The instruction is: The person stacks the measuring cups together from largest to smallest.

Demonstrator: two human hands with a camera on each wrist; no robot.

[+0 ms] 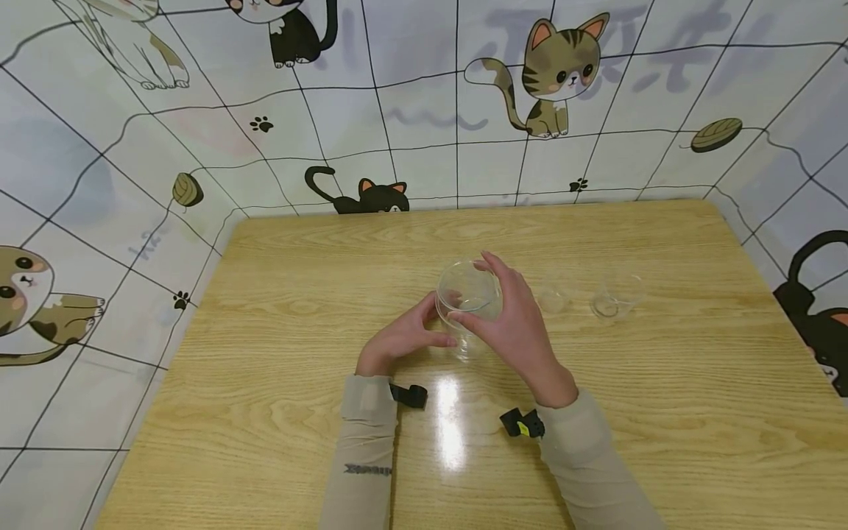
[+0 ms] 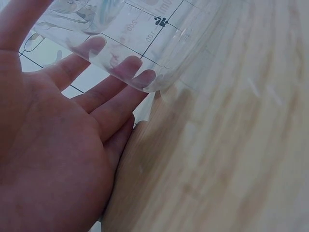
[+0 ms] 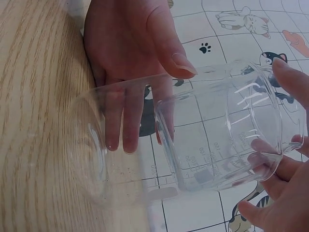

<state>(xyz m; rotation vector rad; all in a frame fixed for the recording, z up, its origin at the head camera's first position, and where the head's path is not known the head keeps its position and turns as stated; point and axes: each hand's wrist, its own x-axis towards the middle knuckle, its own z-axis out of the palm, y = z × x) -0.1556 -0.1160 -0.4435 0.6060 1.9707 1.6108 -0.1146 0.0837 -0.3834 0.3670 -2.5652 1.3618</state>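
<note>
Two clear glass beakers stand one inside the other near the middle of the table. The smaller beaker (image 3: 207,140) sits partway down in the larger beaker (image 3: 130,164), its base above the larger one's floor. Printed measuring marks show through the glass. My left hand (image 1: 407,335) holds the larger beaker low on its left side, thumb in front and fingers (image 2: 128,67) against the wall. From the right, my right hand (image 1: 520,324) grips the smaller beaker at its rim, with thumb and fingers spread across the mouth.
To the right on the wooden table (image 1: 298,294) stand more pieces of clear glassware: a small faint one (image 1: 553,299) and a beaker-like one (image 1: 612,303). A cat-patterned sheet (image 1: 424,110) rises behind the table and along both sides.
</note>
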